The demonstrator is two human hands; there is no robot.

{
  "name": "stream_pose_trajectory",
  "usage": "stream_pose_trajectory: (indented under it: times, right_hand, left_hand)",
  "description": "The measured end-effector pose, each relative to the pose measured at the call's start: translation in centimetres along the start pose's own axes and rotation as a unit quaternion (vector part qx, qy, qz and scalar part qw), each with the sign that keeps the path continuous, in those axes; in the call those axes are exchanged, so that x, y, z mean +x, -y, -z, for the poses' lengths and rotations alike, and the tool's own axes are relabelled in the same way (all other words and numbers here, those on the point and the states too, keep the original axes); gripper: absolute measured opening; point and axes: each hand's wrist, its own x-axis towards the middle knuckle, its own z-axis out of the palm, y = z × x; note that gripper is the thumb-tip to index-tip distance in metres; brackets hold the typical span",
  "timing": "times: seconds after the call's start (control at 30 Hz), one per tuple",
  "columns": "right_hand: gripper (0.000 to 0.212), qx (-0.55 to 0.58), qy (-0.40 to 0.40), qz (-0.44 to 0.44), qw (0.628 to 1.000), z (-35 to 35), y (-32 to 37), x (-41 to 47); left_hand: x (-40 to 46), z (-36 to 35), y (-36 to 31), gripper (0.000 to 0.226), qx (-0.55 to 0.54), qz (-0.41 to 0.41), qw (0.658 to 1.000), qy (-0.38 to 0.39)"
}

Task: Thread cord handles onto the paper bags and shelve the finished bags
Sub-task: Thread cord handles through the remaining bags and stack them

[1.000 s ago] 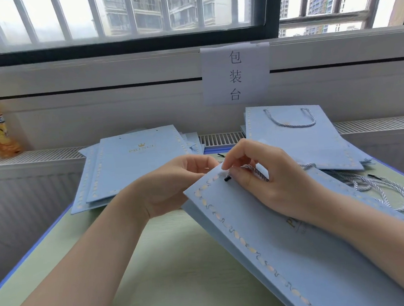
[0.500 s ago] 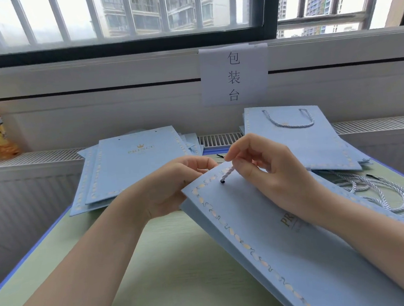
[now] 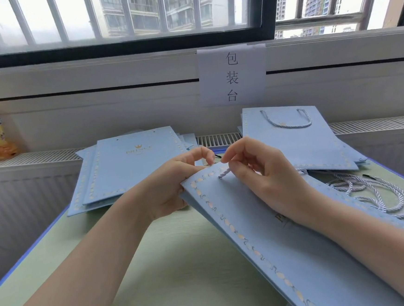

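**Cord end pinched at the bag's top edge**

Head view: your right hand point(image 3: 268, 183) has thumb and forefinger closed narrowly on the twisted white-and-blue cord handle point(image 3: 224, 173), which meets the face of the flat pale-blue paper bag with a cream scalloped border point(image 3: 288, 254) just below its top edge; the other fingers curl loosely above. Your left hand point(image 3: 174, 186) grips that bag's top left corner, thumb on the face, fingers curled behind. The bag lies tilted across the pale-green table with a blue rim point(image 3: 176, 275), running from its middle to the near right edge.

At the far left corner lies a stack of unthreaded pale-blue bags point(image 3: 129, 168); at the far right, a stack of bags with handles fitted point(image 3: 292, 141). Loose twisted cords point(image 3: 380, 194) lie along the right edge. Bare tabletop shows between your forearms and along the near left edge.
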Motion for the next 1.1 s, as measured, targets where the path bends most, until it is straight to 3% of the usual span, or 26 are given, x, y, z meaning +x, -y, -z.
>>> stream_pose_trajectory:
  times: [0.13, 0.27, 0.43, 0.5, 0.6, 0.7, 0.8, 0.87, 0.93, 1.0, 1.1]
  right_hand:
    - [0.014, -0.031, 0.003, 0.022, 0.999, -0.4, 0.1, -0.3]
    - [0.013, -0.011, -0.011, 0.008, 1.000, -0.2, 0.2, -0.1]
    - [0.010, 0.045, -0.036, -0.006, 0.998, 0.0, 0.9, 0.5]
    - [0.007, 0.058, -0.044, 0.000, 0.997, 0.6, 1.2, 0.8]
    - [0.012, 0.054, -0.078, 0.003, 0.996, 2.1, 1.6, 1.3]
    - [0.015, 0.057, -0.120, 0.008, 0.991, 3.2, 1.8, 1.8]
    - [0.017, 0.112, -0.127, -0.022, 0.985, 3.4, 1.8, 1.9]
    - [0.019, 0.148, -0.104, -0.050, 0.982, 3.1, 1.6, 1.8]
    - [0.021, 0.152, -0.077, -0.063, 0.983, 2.8, 1.6, 1.7]
    - [0.020, 0.138, -0.062, -0.065, 0.986, 2.5, 1.6, 1.6]
    - [0.017, 0.108, -0.066, -0.064, 0.990, 2.3, 1.4, 1.6]
  left_hand:
    - [-0.1, 0.0, -0.1, 0.025, 0.018, -0.021, 0.999, -0.030]
    - [-0.2, -0.5, -0.2, 0.005, 0.088, 0.019, 0.994, -0.068]
    - [-0.2, -0.1, 0.0, 0.037, 0.128, 0.057, 0.989, -0.038]
    - [-0.2, -0.1, -0.1, 0.031, 0.162, 0.083, 0.983, -0.021]
    - [-0.4, -0.6, -0.2, 0.024, 0.296, 0.131, 0.946, -0.006]
    - [-0.4, -1.2, -0.2, 0.016, 0.408, 0.125, 0.904, -0.029]
    - [0.0, -1.6, -0.1, 0.014, 0.533, 0.057, 0.840, -0.085]
    - [0.1, -2.0, -0.1, 0.029, 0.563, -0.028, 0.810, -0.161]
    - [0.1, -2.6, -0.5, 0.048, 0.441, -0.122, 0.868, -0.193]
    - [-0.1, -3.0, -1.1, 0.057, 0.283, -0.149, 0.937, -0.142]
    - [-0.4, -3.2, -1.1, 0.040, 0.222, -0.174, 0.956, -0.076]
